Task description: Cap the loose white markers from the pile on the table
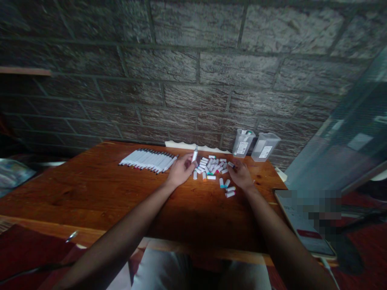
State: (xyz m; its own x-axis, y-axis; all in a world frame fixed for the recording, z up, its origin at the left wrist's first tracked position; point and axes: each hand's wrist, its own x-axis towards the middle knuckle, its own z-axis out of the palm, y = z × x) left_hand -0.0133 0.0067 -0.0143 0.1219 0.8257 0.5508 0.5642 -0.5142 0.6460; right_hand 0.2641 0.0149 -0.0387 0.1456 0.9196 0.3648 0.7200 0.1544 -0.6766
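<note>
My left hand (pixel 180 170) is closed round a white marker (pixel 195 154), which stands nearly upright with its narrow, uncapped-looking end at the top. At the right side of a loose pile of white marker caps (pixel 213 166), my right hand (pixel 241 174) pinches a marker cap (pixel 231 164) with a dark end. Bands of orange, green, pink, blue and yellow show on the scattered caps. Left of my left hand, several white markers (pixel 148 160) lie side by side in a slanted row, their ends dark or coloured.
Two clear plastic containers (pixel 266 147) with labels stand at the back right; the left one holds something. A white wavy-edged strip (pixel 196 147) runs along the brick wall (pixel 181 96). A phone or tablet (pixel 305 225) with a cable lies at the wooden table's (pixel 90 193) right edge.
</note>
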